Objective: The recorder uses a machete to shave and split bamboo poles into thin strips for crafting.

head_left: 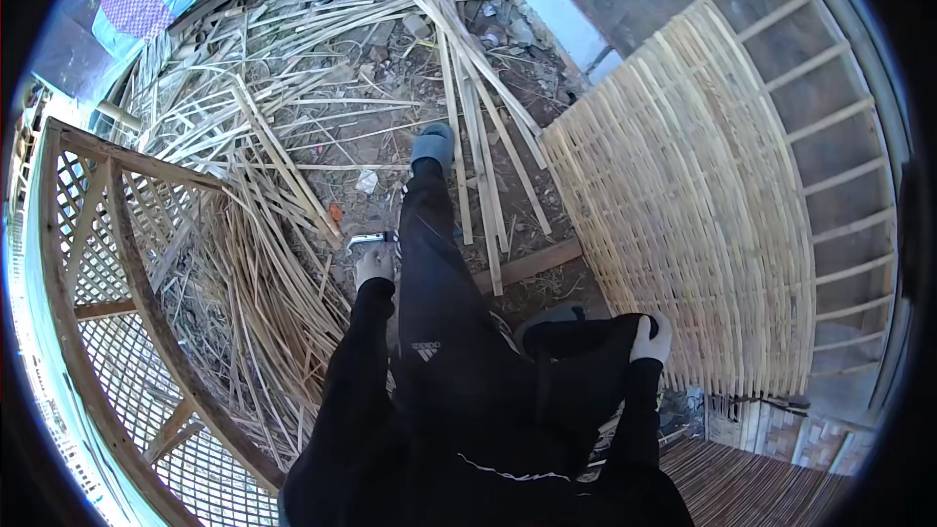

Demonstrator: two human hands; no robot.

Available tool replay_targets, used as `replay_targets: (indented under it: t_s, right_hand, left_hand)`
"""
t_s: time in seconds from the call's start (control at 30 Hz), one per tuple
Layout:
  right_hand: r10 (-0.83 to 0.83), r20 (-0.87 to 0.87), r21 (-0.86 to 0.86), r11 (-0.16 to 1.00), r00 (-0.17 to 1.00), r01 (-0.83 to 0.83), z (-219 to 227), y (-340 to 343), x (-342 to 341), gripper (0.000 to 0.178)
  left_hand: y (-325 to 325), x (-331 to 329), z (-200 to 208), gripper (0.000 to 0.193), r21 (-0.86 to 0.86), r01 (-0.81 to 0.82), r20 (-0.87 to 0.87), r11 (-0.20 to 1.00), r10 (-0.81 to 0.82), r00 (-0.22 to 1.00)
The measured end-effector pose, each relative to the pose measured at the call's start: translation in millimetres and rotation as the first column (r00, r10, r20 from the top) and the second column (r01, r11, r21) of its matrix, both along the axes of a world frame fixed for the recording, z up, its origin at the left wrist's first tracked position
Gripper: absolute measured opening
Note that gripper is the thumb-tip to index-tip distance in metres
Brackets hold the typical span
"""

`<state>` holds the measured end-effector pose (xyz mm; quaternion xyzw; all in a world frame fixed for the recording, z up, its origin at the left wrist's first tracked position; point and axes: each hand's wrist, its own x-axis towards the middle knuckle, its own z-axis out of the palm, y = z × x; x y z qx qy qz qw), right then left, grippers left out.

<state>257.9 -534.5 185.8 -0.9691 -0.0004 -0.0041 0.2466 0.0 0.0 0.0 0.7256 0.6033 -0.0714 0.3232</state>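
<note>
My left hand [374, 266] hangs beside my outstretched leg, closed around a small flat silver device [369, 240] that looks like a phone. Most of its face is turned out of sight. On my bent knee rests my right hand [652, 339], its fingers laid over the black trouser cloth and holding nothing. Just past that hand stands a woven bamboo panel [683, 205], its lower edge close to my knee. Bare bamboo rods stick out along its far right side.
Loose bamboo strips [259, 273] lie heaped at left, with several longer slats [478, 137] ahead of my foot. A wooden lattice frame [122, 234] stands at far left. A wooden board [532, 263] lies on the ground beyond my knee. Patterned sheeting [146, 0] covers the far left corner.
</note>
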Motion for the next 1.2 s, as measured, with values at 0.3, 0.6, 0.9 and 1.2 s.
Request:
replay_targets:
  t_s: [0.3, 0.6, 0.9, 1.2]
  right_hand:
    - [-0.095, -0.104, -0.243, 0.968, 0.990, 0.067, 7.5, 4.8, 27.2, 0.044]
    - [-0.036, -0.090, -0.336, 0.942, 0.995, 0.004, 16.9, 39.8, 28.8, 0.040]
    - [0.014, -0.045, -0.272, 0.962, 0.999, -0.026, 4.1, 26.5, 25.3, 0.043]
    - [-0.113, -0.052, -0.505, 0.860, 0.992, 0.072, 6.3, 21.3, 21.1, 0.050]
  left_hand:
    - [63.1, 42.2, -79.8, 0.039, 0.223, 0.440, -0.411, 0.870, -0.326, 0.851]
    - [95.3, 40.1, -114.7, 0.018, 0.054, 0.637, -0.560, 0.769, -0.505, 0.657]
    - [78.8, -13.1, -109.3, 0.017, 0.123, 0.506, -0.442, 0.854, -0.409, 0.798]
    - [83.7, -20.5, -123.0, 0.023, -0.070, 0.342, -0.400, 0.937, -0.341, 0.851]
